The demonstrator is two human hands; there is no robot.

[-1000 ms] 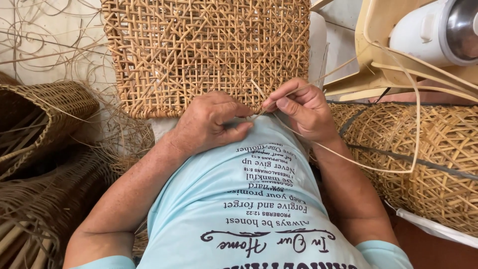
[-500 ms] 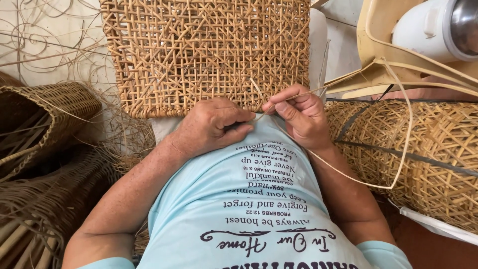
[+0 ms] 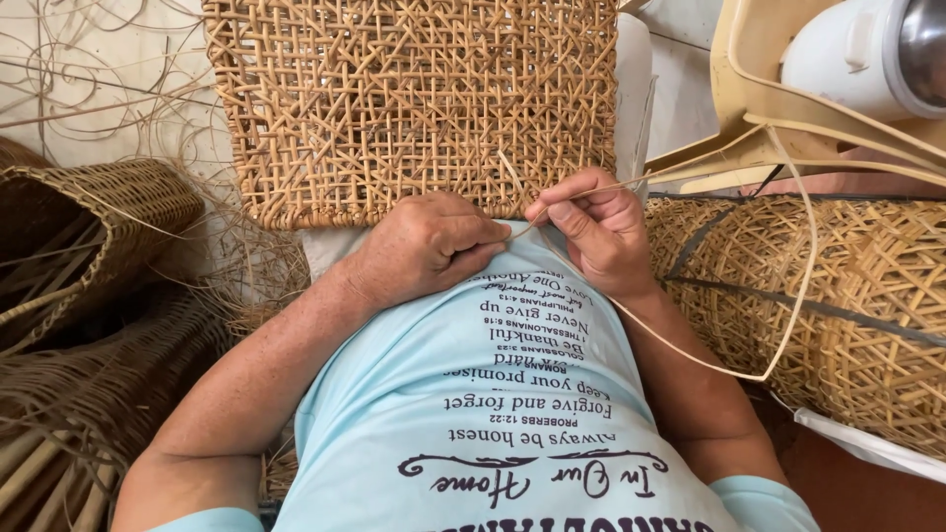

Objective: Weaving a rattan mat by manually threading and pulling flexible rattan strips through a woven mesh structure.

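My right hand [image 3: 601,232] is pinched tight on a cane strip [image 3: 788,296], thumb and forefinger closed together just where it meets the near edge of the woven panel [image 3: 414,99]. My left hand [image 3: 424,246] sits right beside it, fingers curled and pressed down at that same edge, fingertips nearly touching my right thumb; whether it actually clamps the strip or only steadies the weave, I can't tell from here. The strip runs out from my pinch to the right, rises toward the cream frame [image 3: 749,108], then swings down in a wide loose loop beside my right forearm and comes back under my wrist, so there's plenty of slack left on it. The panel lies flat against my lap, its near edge tucked against my light blue shirt [image 3: 512,424]. As for progress, I'd say the open lattice looks filled across nearly all that shows, with diagonals already crossing the grid, and the work is down at the bottom border; loose ends still poke out along that edge, so the finishing isn't done. To my left sit two dark baskets [image 3: 89,227] with stray fibres around them, and to my right a pale woven roll [image 3: 867,286] lies well clear of my hands.
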